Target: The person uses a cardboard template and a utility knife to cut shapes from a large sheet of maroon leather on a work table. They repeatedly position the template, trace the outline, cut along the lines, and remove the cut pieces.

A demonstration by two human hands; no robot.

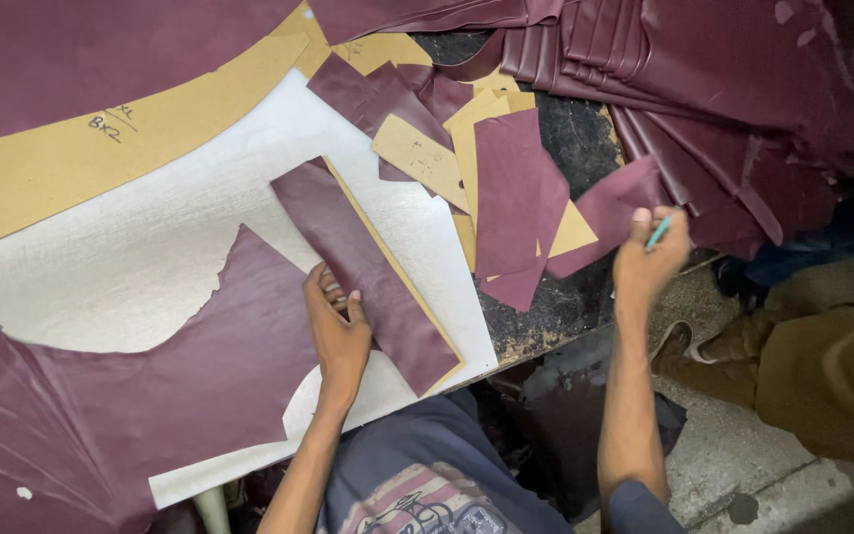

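Right, big maroon leather hide (150, 396) sprawls near-left on the white cutting board (130, 267). Beside it to the right, a long maroon strip (368, 272) lies over a tan cardboard pattern (402, 267); the left hand (336, 326) presses there, fingers spread flat. Further right, the right hand (649, 262) pinches a small teal tool (659, 231), fingers clamped.

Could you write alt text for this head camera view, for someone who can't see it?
A person's left hand presses a long strip of maroon leather flat over a tan cardboard pattern on a white cutting board, while the right hand holds a thin teal pen off to the side. More maroon leather pieces and cardboard templates lie about.
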